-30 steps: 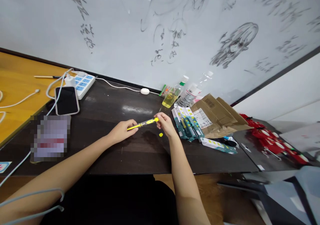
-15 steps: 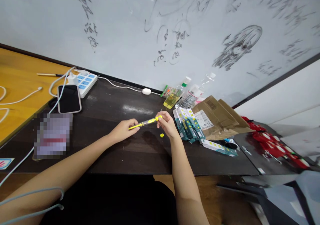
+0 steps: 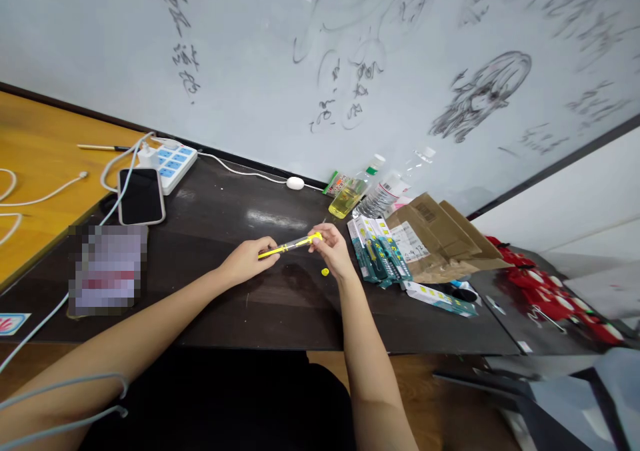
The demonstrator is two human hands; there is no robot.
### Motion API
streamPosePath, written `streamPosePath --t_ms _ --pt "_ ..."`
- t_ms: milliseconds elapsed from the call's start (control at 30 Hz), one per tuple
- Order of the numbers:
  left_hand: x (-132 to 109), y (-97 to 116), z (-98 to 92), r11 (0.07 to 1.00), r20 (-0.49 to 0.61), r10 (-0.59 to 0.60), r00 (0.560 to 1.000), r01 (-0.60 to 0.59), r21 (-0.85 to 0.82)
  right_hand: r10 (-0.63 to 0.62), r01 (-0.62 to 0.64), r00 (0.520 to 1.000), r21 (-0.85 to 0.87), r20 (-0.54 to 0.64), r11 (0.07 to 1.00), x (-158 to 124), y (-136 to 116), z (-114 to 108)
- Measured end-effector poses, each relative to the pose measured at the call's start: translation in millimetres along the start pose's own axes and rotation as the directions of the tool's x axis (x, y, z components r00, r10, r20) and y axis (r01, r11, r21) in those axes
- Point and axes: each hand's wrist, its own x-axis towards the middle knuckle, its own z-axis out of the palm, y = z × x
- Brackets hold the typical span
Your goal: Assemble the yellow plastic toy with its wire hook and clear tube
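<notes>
A yellow and black utility knife [image 3: 286, 246] is stretched between my two hands just above the dark table. My left hand [image 3: 250, 257] is closed on its yellow-and-black end. My right hand [image 3: 334, 247] pinches a bright yellow part [image 3: 315, 238] at the other end of the knife, beside the grey metal channel. The fingers partly cover both ends. Just below my right hand, a small yellow piece [image 3: 325, 272] lies loose on the table.
Green-and-white boxes [image 3: 377, 254] lie right of my hands, before a torn brown cardboard package [image 3: 435, 231]. Bottles [image 3: 349, 197] stand near the whiteboard [image 3: 250, 71]. At left are a phone [image 3: 141, 197], a power strip [image 3: 175, 165] and a white cable [image 3: 37, 331].
The bright yellow part in my right hand has slid further into the knife's channel, so less of it shows. Both hands keep their grip. The view has shifted slightly.
</notes>
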Motion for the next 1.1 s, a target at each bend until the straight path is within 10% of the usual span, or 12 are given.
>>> streamPosePath --t_ms 1100 --pt "-1 5 -1.6 0.984 -0.006 0.018 1.000 -0.017 0.176 0.212 -0.212 0.977 -0.010 -0.010 0.977 1 11 -4"
